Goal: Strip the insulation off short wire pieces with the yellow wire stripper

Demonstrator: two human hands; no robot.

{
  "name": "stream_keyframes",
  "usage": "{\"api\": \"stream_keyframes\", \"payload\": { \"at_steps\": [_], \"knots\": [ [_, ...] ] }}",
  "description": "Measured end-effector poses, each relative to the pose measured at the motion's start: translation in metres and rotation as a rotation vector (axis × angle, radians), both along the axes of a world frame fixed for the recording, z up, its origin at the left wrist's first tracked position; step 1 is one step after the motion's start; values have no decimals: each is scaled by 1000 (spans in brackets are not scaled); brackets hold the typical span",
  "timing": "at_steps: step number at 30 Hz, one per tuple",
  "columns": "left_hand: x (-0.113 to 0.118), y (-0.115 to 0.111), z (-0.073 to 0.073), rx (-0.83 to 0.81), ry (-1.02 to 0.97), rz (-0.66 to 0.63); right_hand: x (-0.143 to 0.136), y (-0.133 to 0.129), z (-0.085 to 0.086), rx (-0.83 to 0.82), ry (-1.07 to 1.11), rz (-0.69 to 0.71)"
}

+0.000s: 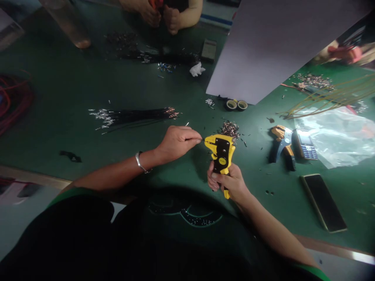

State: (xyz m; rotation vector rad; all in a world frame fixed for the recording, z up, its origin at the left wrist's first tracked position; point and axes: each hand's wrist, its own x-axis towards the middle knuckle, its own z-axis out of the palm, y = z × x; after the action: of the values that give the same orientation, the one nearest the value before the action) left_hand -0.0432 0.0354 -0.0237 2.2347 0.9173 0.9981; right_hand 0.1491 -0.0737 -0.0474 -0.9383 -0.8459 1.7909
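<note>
My right hand (pixel 227 181) is wrapped round the handles of a yellow and black wire stripper (pixel 223 151), its jaws facing left. In a pinch, my left hand (pixel 181 142) holds a thin dark wire with its end at the stripper's jaws; whether it sits inside them I cannot tell. A pale tip shows just above the left hand, perhaps the wire's other end. Left of that hand lies a bundle of black wires (pixel 134 114) with silvery tips on one side and copper ends on the other. A pile of small scraps (pixel 230 129) is just behind the stripper.
At the right lie a second wire stripper (pixel 283 144), a keypad phone (pixel 306 144), a clear plastic bag (pixel 342 136) and a smartphone (pixel 324 203). Two tape rolls (pixel 236 104) rest beside a large pale panel (pixel 272 47). Across the table are another person's hands (pixel 164 16).
</note>
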Motion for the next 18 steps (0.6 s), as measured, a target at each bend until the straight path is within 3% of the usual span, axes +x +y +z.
{"api": "stream_keyframes", "payload": {
  "at_steps": [8,14,18],
  "knots": [
    [1,-1,1,-11,-11,-4,6,-2,-4,3,-60,-4],
    [0,0,2,-31,-13,16,4,2,-6,2,22,3],
    [0,1,2,-83,-70,36,5,7,-7,81,-10,-16]
  ]
}}
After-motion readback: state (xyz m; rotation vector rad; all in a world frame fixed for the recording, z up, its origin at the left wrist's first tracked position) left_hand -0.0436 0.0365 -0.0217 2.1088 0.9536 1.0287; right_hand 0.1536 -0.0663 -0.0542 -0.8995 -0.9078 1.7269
